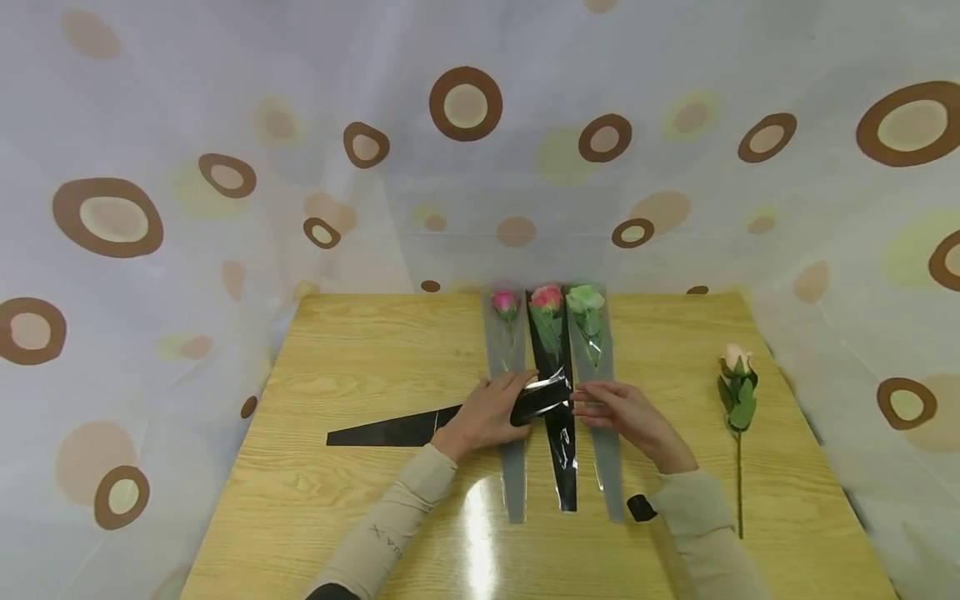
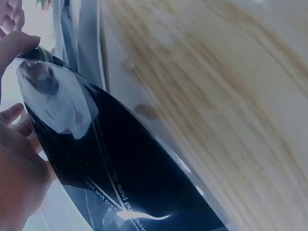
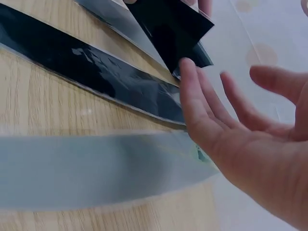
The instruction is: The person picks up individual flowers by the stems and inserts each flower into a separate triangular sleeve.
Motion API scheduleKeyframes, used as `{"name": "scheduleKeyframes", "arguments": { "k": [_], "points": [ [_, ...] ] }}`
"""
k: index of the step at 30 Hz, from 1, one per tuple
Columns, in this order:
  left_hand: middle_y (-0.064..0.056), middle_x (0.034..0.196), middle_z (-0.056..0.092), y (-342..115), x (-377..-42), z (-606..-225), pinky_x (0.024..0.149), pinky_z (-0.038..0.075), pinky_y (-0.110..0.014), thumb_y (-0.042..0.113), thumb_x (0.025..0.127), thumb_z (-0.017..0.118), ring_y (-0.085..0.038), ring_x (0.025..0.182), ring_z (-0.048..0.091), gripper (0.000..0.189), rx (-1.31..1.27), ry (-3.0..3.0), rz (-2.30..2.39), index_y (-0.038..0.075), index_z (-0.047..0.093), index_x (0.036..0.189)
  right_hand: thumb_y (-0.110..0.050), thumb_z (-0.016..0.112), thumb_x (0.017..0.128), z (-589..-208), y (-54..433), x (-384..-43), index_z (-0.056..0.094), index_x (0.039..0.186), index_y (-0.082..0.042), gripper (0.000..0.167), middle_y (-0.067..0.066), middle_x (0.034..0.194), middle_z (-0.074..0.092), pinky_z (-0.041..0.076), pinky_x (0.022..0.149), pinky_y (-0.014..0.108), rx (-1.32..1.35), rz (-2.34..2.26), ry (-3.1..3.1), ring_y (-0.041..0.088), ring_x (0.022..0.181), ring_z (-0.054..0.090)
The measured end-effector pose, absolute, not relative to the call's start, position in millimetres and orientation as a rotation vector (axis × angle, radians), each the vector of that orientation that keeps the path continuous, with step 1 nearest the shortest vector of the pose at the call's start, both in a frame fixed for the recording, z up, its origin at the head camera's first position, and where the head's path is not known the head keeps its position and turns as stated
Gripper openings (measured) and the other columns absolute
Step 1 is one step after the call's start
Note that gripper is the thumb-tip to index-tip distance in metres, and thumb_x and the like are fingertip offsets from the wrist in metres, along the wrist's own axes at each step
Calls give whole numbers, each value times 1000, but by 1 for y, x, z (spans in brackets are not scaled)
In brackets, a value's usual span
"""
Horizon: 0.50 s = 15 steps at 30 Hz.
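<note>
My left hand (image 1: pixel 483 417) grips a black flower sleeve (image 1: pixel 388 430) near its wide mouth. The sleeve's narrow tail points left along the table, and pale lettering shows on it in the left wrist view. My right hand (image 1: pixel 630 417) has its fingers extended, the fingertips right at the sleeve's mouth in the right wrist view. Under the hands lie three wrapped flowers side by side: a magenta rose (image 1: pixel 506 302) in a grey sleeve, a coral-pink flower (image 1: pixel 547 297) in a black sleeve and a pale green flower (image 1: pixel 586 298) in a grey sleeve.
A peach rose (image 1: pixel 738 362) with green leaves and a long stem lies unwrapped at the right of the wooden table (image 1: pixel 352 350). Spotted cloth (image 1: pixel 465 192) hangs behind and at both sides. A small black object (image 1: pixel 641 507) shows beside the right cuff.
</note>
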<state>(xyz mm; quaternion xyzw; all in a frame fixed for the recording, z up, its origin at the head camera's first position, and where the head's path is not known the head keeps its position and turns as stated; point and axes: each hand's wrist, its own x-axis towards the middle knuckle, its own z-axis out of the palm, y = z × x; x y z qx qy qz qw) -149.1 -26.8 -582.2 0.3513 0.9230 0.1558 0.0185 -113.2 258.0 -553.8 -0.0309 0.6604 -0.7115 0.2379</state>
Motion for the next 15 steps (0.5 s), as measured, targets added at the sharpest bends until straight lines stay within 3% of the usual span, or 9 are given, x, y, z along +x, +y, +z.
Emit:
{"name": "scheduleKeyframes", "arguments": {
  "k": [3, 10, 15],
  "points": [
    [-3, 136, 61, -26, -148, -583, 102, 52, -49, 46, 90, 77, -20, 118, 63, 92, 1105, 2872, 489, 19, 31, 166, -21, 49, 114, -555, 251, -114, 37, 151, 21, 57, 5, 126, 75, 62, 92, 28, -8, -1934, 1904, 12, 108, 77],
    [-2, 131, 60, -26, -149, -582, 96, 51, -44, 47, 91, 77, -17, 105, 61, 89, 1117, 2883, 516, 21, 33, 164, -22, 54, 112, -551, 238, -117, 45, 151, 15, 55, 33, 139, 64, 63, 88, 32, 54, -1762, 2156, 10, 98, 77],
    [-2, 129, 57, -26, -150, -581, 94, 52, -43, 43, 91, 80, -16, 103, 59, 87, 1113, 2826, 587, 22, 35, 162, -20, 61, 108, -553, 228, -119, 52, 146, 14, 51, 34, 133, 68, 63, 87, 38, 12, -1695, 2224, 12, 92, 75]
  ]
}}
